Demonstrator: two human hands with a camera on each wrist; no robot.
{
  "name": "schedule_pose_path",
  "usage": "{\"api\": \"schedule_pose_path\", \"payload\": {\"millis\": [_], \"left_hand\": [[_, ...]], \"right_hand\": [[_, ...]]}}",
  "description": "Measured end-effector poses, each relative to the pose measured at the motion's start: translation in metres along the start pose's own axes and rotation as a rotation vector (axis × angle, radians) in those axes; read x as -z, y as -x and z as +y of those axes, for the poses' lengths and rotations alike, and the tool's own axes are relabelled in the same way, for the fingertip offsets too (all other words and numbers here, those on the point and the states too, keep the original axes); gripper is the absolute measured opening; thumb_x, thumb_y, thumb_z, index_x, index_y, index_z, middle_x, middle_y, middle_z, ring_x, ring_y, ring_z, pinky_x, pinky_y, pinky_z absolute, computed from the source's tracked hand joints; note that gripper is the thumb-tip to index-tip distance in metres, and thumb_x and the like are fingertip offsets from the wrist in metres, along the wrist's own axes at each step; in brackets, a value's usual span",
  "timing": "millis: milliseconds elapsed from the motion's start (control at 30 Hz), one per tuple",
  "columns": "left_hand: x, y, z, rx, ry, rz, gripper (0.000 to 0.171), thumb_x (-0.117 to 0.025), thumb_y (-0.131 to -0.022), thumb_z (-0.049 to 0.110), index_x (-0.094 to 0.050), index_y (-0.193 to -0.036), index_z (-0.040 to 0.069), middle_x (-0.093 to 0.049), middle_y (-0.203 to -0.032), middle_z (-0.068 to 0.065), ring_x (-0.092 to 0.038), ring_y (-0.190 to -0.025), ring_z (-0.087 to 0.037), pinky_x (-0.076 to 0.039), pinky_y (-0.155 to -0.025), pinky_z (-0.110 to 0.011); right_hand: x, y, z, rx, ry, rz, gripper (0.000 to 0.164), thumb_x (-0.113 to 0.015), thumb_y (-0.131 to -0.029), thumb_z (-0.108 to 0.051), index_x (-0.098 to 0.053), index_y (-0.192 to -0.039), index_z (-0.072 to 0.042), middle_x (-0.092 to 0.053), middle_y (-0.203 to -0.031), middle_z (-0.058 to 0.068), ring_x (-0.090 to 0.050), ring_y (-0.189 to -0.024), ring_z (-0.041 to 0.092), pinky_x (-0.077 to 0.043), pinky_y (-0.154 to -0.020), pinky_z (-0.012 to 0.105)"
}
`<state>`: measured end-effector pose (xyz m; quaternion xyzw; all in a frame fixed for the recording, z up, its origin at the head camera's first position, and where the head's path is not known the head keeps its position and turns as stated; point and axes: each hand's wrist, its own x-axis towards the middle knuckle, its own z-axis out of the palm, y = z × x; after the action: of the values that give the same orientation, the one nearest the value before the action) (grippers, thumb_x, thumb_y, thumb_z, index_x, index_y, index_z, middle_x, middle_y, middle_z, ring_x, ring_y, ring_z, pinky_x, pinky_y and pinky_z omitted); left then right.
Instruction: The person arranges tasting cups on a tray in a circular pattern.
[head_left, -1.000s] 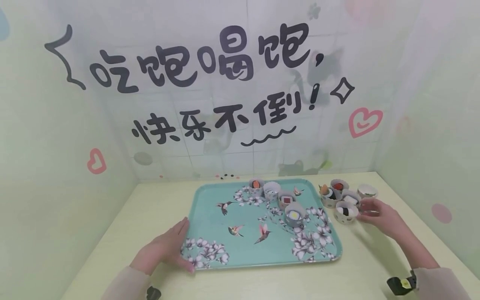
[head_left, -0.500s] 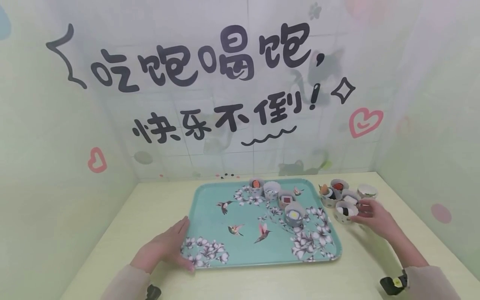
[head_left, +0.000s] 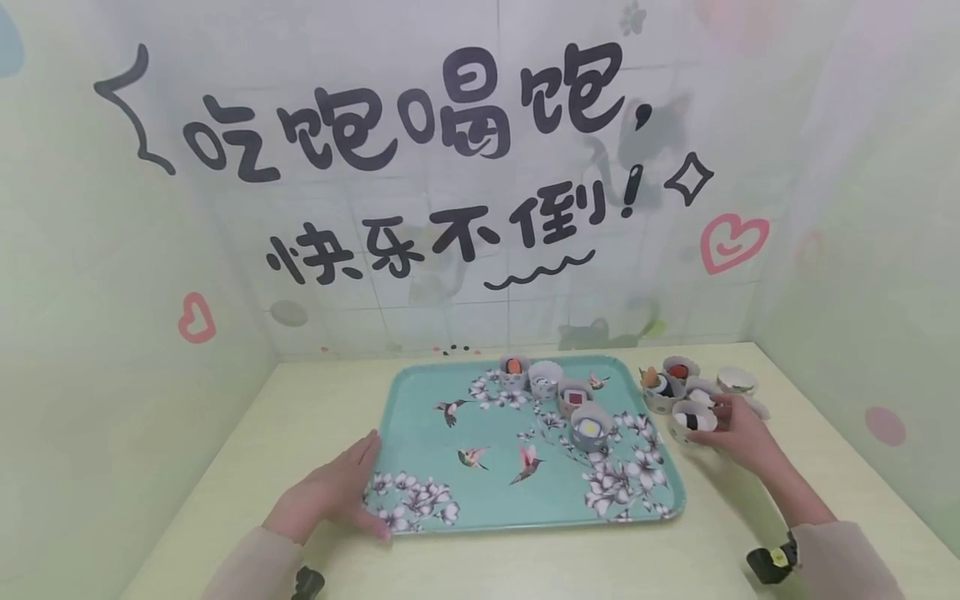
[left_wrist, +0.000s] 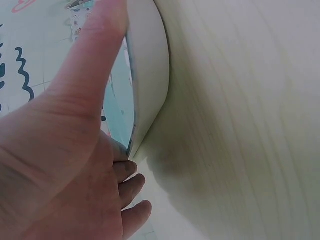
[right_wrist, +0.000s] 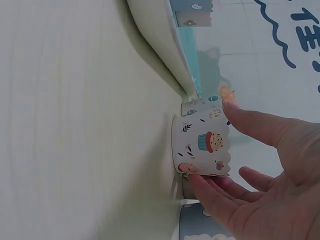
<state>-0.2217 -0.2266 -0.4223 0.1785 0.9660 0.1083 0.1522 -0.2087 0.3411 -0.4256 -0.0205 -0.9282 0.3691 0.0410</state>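
My right hand (head_left: 744, 435) holds a paper baking cup (right_wrist: 202, 145) across its sides, thumb on one side and fingers on the other. The cup is pale with cupcake prints and stands on the table beside the tray's right edge. A white piece with a black band (head_left: 692, 421) lies inside it. At the near left corner of the teal tray (head_left: 420, 425), my left hand (head_left: 326, 492) rests with fingers extended along the left side and its thumb (left_wrist: 95, 55) over the front rim. Blossoms and birds decorate the tray.
On the tray's right half stand several paper cups, one with a yellow-marked piece (head_left: 590, 429) nearest the front. More filled cups cluster right of the tray, including one with an orange-topped piece (head_left: 651, 379). A bowl-like white cup (head_left: 737, 381) sits behind. A lettered wall (head_left: 330, 325) backs the table.
My right hand has moved left from beside the cup, and its thumb and fingers now lie around it. The left hand stays at the tray corner.
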Motion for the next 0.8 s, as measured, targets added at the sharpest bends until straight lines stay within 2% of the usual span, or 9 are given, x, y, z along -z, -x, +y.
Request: {"api": "schedule_pose_path", "payload": {"millis": [333, 633, 800], "left_hand": [[0.0008, -0.0005, 0.0008, -0.012, -0.01, 0.003, 0.145, -0.089, -0.052, 0.062, -0.017, -0.153, -0.013, -0.014, -0.161, -0.034, -0.021, -0.148, -0.052, -0.027, -0.121, -0.062], [-0.0013, -0.0033, -0.0031, -0.009, -0.029, -0.002, 0.147, -0.087, -0.051, 0.065, -0.016, -0.153, -0.012, -0.013, -0.162, -0.034, -0.02, -0.148, -0.051, -0.028, -0.121, -0.061], [-0.0033, -0.0051, -0.0051, -0.001, -0.027, -0.009, 0.147, -0.087, -0.051, 0.066, -0.015, -0.154, -0.012, -0.013, -0.162, -0.033, -0.02, -0.148, -0.051, -0.028, -0.121, -0.061]], "right_hand": [[-0.0057, -0.0019, -0.0014, -0.01, 0.017, -0.015, 0.064, -0.076, -0.087, -0.012, -0.037, -0.127, 0.02, -0.047, -0.127, 0.044, -0.053, -0.117, 0.059, -0.052, -0.097, 0.06], [-0.0054, -0.0025, -0.0027, 0.069, 0.142, -0.036, 0.062, -0.076, -0.087, -0.02, -0.051, -0.131, 0.017, -0.057, -0.126, 0.042, -0.06, -0.11, 0.055, -0.057, -0.085, 0.056], [-0.0065, -0.003, -0.0025, 0.052, 0.15, -0.046, 0.064, -0.077, -0.086, -0.021, -0.05, -0.13, 0.018, -0.056, -0.127, 0.041, -0.059, -0.11, 0.056, -0.057, -0.087, 0.057]]}}
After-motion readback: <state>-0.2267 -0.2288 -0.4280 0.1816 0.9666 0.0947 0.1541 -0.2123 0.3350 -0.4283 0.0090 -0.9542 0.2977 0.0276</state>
